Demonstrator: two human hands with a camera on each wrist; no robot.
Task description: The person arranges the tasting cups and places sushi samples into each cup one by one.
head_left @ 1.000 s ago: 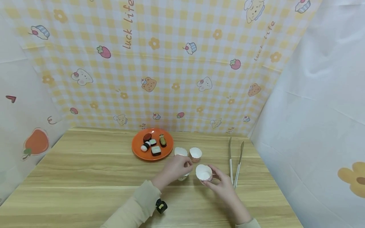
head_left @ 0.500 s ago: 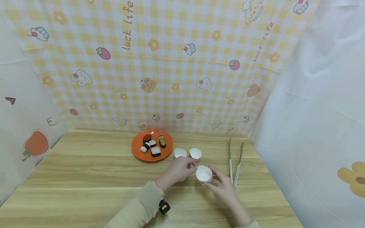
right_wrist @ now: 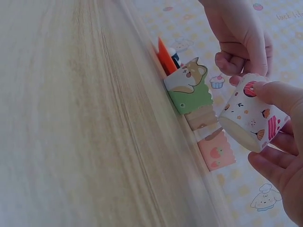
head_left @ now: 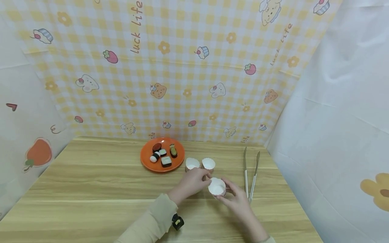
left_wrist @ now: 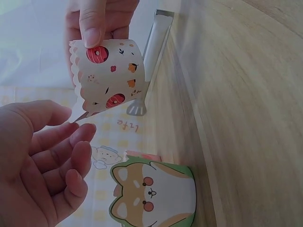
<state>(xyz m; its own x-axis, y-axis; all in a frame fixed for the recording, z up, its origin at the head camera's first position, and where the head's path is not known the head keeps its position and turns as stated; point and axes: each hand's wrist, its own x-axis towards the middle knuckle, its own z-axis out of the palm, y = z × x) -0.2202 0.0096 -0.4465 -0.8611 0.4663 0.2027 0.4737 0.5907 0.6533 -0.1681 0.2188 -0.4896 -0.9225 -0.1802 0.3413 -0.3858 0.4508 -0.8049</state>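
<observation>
A white paper cup with a scalloped rim and donut print (left_wrist: pixel 111 78) is held up in my right hand (head_left: pixel 238 199), thumb on one side and fingers on the other (right_wrist: pixel 279 137). My left hand (head_left: pixel 191 184) pinches the cup's rim between thumb and index finger, its other fingers curled loosely (left_wrist: pixel 52 156). Below and beside the left hand stands a green cup with a dog face (left_wrist: pixel 156 194), mostly hidden from the head view. Behind the hands are two more paper cups, one at left (head_left: pixel 192 163) and a pink one at right (head_left: pixel 208 164).
An orange plate (head_left: pixel 147 161) with several sushi pieces lies at the back, left of the cups. Tongs with white handles (head_left: pixel 246 184) lie to the right of the right hand. A black object (head_left: pixel 177 221) is at the left wrist. A patterned cloth (head_left: pixel 182 77) hangs behind the table.
My left hand has moved right, from over the standing cups to the rim of the held cup. The right hand and its cup have barely moved.
</observation>
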